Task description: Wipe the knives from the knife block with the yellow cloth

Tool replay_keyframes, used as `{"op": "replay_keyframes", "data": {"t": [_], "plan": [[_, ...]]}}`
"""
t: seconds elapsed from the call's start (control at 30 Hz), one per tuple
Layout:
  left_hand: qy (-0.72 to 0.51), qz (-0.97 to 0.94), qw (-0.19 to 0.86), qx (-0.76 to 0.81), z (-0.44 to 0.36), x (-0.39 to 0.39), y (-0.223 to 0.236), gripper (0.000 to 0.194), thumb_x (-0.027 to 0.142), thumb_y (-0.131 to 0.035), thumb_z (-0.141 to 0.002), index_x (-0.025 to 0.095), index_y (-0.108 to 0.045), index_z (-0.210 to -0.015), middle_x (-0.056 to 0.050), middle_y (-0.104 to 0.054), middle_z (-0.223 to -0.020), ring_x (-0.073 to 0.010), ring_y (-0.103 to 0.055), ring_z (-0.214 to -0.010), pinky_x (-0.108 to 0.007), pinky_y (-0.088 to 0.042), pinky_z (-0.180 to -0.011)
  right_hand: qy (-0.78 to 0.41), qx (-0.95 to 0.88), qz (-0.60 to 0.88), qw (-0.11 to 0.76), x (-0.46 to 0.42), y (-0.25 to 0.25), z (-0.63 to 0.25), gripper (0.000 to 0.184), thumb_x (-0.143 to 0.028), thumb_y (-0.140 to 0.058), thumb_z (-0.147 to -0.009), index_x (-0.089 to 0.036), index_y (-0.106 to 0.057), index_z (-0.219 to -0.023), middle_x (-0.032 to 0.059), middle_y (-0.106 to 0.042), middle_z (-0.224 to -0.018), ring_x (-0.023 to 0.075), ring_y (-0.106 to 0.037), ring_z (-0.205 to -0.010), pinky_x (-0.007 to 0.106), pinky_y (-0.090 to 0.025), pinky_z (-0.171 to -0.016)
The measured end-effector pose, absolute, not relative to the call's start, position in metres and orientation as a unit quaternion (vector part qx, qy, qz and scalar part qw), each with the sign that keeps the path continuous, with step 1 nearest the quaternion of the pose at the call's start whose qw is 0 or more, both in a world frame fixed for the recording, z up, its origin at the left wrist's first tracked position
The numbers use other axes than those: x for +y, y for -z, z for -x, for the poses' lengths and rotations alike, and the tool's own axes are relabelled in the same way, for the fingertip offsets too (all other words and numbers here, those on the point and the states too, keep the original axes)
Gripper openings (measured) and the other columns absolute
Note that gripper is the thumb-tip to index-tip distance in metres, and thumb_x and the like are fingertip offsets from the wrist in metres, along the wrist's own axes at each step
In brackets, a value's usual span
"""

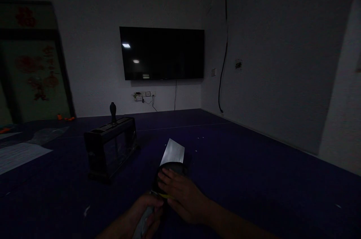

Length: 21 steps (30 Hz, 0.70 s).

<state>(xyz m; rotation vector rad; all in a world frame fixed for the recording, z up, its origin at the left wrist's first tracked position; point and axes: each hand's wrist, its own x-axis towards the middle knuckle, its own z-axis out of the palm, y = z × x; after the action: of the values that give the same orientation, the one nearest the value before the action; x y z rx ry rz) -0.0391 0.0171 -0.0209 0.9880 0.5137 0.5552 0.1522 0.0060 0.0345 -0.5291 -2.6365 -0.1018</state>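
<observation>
My left hand point(146, 209) is wrapped round a pale grey handle-like piece point(141, 224) low in the middle of the head view. My right hand point(183, 194) lies over a dark rounded piece point(165, 167), its fingers stretched out on top. From the far side of that dark piece juts a flat, silvery, blade-like plate point(173, 151). Between the hands shows a thin yellow strip point(166, 195). How these parts join is hidden by the hands and the dim light, and I cannot tell the tool's kind.
A black frame-like device point(108, 133) with a knob point(113, 109) on top stands left on the dark blue surface point(239, 179). Paper sheets point(22, 154) and clear plastic point(47, 134) lie at far left. A television point(163, 54) hangs on the wall; a cable point(222, 73) dangles right.
</observation>
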Motion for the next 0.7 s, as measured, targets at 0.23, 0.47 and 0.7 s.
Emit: {"op": "replay_keyframes", "data": {"t": [0.23,0.47,0.7], "plan": [[-0.261,-0.467,0.802,0.265,0.0369,0.0156,0.0222,0.037,0.038,-0.048,-0.068,0.019,-0.039,-0.037,0.002,-0.028,-0.026,-0.0127,-0.033,-0.022,-0.020,-0.022,-0.026,0.029,-0.961,0.172,0.213,0.0002,-0.0396,-0.1517,0.046,-0.027,-0.035,-0.090,-0.010,-0.034,-0.133,0.0116,-0.027,-0.142,0.0190,-0.012,-0.134,0.041,-0.019,-0.108],[-0.275,-0.466,0.794,0.277,0.0361,0.0151,0.0197,0.035,0.034,-0.048,-0.068,0.018,-0.044,-0.038,0.001,-0.033,-0.026,-0.0130,-0.035,-0.022,-0.020,-0.021,-0.025,0.039,-0.964,0.182,0.189,0.0005,-0.0409,-0.1515,0.047,-0.027,-0.034,-0.090,-0.009,-0.033,-0.133,0.0119,-0.025,-0.143,0.0196,-0.010,-0.134,0.042,-0.018,-0.109],[-0.272,-0.464,0.793,0.286,0.0354,0.0127,0.0177,0.034,0.035,-0.049,-0.076,0.016,-0.051,-0.048,0.001,-0.042,-0.035,-0.0121,-0.039,-0.029,-0.022,-0.029,-0.030,0.038,-0.962,0.182,0.200,0.0011,-0.0396,-0.1512,0.046,-0.027,-0.034,-0.090,-0.009,-0.035,-0.132,0.0123,-0.027,-0.142,0.0197,-0.011,-0.134,0.042,-0.019,-0.108]]}}
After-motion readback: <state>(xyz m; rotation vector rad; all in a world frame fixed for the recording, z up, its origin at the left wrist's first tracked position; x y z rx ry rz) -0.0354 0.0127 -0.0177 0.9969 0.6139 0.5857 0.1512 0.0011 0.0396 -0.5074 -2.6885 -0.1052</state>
